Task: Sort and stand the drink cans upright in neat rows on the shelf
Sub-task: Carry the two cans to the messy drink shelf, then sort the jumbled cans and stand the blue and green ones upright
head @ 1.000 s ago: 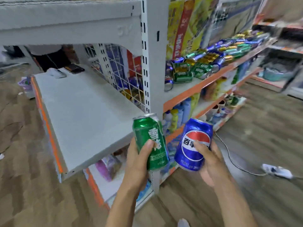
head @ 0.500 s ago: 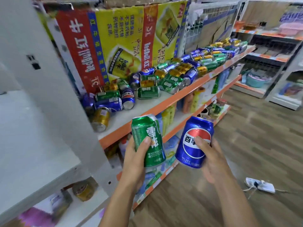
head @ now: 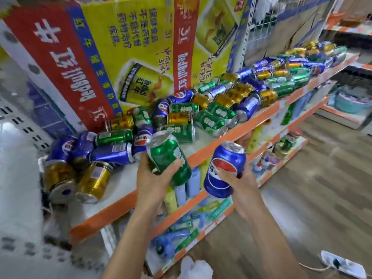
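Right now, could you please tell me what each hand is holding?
Left hand: closed on green aluminium drink can.
Right hand: closed on blue aluminium cola can.

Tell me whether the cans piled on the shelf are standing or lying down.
Lying down. The cans on the shelf lie on their sides in a jumbled heap, ends facing outward; none visibly stands upright.

One head-worn wide-angle view looks forward and down, close over the shelf (head: 221,137); its edges seem blurred.

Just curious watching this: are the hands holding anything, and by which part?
Yes. The left hand grips a green can around its lower body; the right hand grips a blue can likewise.
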A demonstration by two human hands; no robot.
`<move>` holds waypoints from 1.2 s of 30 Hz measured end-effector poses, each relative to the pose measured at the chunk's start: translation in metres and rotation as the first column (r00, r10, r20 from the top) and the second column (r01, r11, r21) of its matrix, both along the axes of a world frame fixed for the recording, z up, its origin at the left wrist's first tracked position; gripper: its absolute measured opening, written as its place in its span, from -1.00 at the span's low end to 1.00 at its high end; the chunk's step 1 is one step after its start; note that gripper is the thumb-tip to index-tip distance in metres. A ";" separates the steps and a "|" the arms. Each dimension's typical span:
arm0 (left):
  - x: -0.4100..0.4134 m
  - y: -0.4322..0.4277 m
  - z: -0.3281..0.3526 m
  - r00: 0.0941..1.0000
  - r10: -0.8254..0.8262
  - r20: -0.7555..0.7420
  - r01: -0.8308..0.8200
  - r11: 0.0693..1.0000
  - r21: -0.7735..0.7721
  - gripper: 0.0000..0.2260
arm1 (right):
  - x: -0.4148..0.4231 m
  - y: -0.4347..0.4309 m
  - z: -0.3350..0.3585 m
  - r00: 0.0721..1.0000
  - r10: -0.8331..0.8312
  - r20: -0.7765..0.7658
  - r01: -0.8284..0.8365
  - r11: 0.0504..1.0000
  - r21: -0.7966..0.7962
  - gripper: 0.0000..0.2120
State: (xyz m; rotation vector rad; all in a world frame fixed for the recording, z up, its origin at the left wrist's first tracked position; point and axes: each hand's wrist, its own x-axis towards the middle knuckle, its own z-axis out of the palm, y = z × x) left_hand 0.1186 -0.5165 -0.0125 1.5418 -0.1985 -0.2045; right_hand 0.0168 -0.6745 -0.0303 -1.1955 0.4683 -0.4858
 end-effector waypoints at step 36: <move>0.108 -0.085 0.046 0.953 0.041 0.300 -0.250 0.663 0.705 -0.53 | 0.213 -0.162 0.040 0.739 0.622 -0.259 -0.572 0.376 -0.729 -0.46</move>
